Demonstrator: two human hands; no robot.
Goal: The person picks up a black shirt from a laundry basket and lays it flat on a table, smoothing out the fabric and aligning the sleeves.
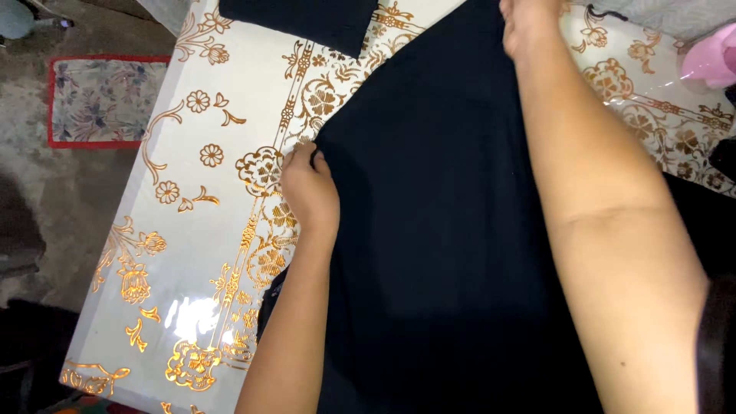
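Lying flat on the worktop (192,230), your black cloth (437,230) runs lengthwise from your body up toward the far edge, leaning slightly right. Your left hand (309,190) reaches forward, fingers curled shut on the cloth's left edge. Your right arm stretches straight across the cloth; your right hand (529,27) presses its far end, fingers cut off by the frame, so their grip cannot be told.

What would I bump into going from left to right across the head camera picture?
Red-edged floor mat → white table with gold flowers → left hand → big black cloth → right hand → pink thing.
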